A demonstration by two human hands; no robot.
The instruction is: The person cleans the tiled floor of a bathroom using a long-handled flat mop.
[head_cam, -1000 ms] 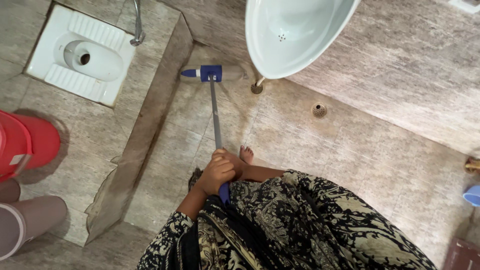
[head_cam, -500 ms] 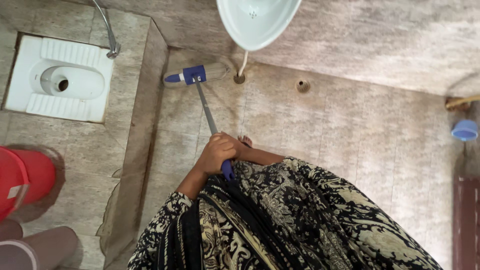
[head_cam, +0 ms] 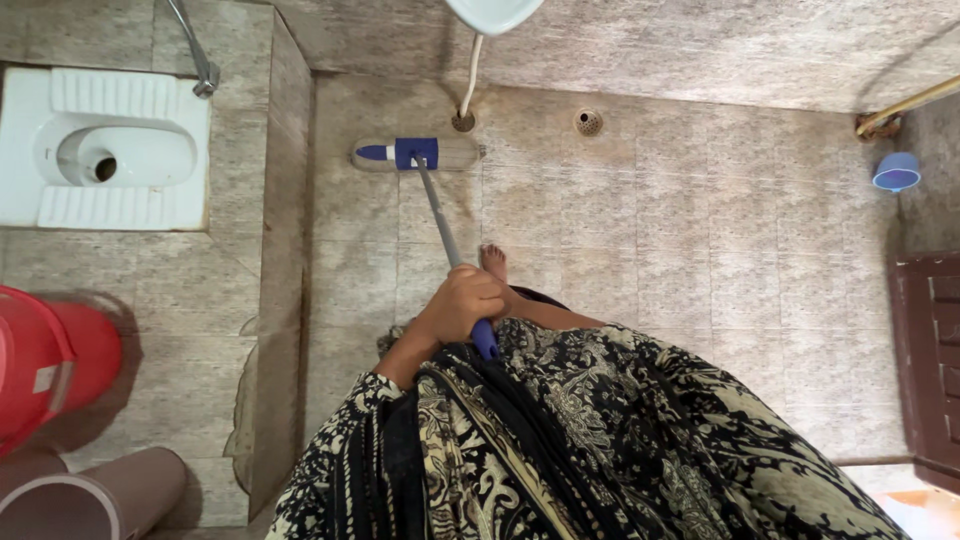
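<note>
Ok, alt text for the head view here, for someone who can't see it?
Seen from above, a person's hands grip a long-handled floor brush whose head rests on the tiled floor below a wall urinal. A squat toilet and red bucket lie left.

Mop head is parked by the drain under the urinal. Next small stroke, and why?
Probably pull the mop head back toward the foot, along the darker stained tiles. The head lies flat near the wall, beside the drain, so there is little room ahead. The left hand grips the handle; the right hand is hidden.
</note>
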